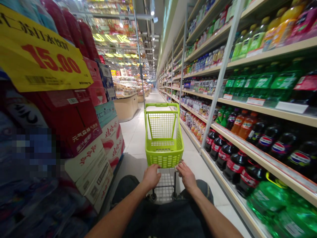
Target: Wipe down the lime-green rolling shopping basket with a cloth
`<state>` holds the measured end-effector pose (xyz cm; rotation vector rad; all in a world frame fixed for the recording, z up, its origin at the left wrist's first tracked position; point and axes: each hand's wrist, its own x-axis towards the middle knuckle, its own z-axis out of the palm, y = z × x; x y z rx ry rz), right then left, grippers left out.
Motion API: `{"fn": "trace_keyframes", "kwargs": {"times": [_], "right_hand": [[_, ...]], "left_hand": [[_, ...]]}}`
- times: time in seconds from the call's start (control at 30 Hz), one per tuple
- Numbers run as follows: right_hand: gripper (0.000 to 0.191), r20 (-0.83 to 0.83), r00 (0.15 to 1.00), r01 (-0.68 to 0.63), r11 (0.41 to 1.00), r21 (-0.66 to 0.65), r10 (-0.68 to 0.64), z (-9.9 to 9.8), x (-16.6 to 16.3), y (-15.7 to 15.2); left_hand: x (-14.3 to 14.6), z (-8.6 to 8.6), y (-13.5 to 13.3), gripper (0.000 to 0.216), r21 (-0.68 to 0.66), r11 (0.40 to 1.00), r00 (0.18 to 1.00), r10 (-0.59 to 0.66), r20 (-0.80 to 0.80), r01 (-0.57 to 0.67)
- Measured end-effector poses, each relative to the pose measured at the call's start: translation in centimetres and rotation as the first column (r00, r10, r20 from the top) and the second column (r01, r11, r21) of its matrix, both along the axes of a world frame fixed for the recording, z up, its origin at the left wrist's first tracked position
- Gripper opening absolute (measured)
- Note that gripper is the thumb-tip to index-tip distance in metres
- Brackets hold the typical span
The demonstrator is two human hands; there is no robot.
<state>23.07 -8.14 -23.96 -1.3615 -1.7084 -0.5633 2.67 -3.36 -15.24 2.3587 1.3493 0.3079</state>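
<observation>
A lime-green shopping cart [163, 150] with an empty basket stands in front of me in a supermarket aisle. My left hand [151, 176] is closed around the near edge of the cart on its left side. My right hand [186, 175] grips the same near edge on the right, fingers curled over it. Both forearms reach forward from the bottom of the view.
Shelves of soft-drink bottles [260, 138] line the right side. Stacked red and white cartons [89, 145] with a yellow price sign [44, 59] stand close on the left. The pale tiled aisle floor [135, 135] runs ahead toward a counter [126, 104].
</observation>
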Motion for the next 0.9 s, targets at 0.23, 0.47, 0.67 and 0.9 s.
{"fn": "trace_keyframes", "kwargs": {"times": [0.23,0.47,0.67,0.9], "right_hand": [[0.036,-0.120,0.990,0.089,0.991,0.102,-0.077,3.6,0.4,0.7],[0.034,0.036,0.998,-0.048,0.998,0.027,0.047,0.9,-3.2,0.0],[0.031,0.185,0.983,-0.014,0.998,0.054,0.004,5.8,-6.4,3.5],[0.031,0.387,0.914,-0.110,0.993,-0.048,0.120,3.5,-5.8,5.2]], "left_hand": [[-0.4,0.1,0.0,0.034,0.008,1.000,0.999,0.029,0.014,-0.029],[-0.4,0.9,0.2,0.044,0.088,0.996,0.992,-0.003,0.127,-0.008],[-1.9,-0.3,1.4,0.047,-0.020,0.986,0.978,0.167,0.129,-0.165],[-3.8,-1.4,2.5,0.048,-0.073,0.968,0.962,0.246,0.115,-0.239]]}}
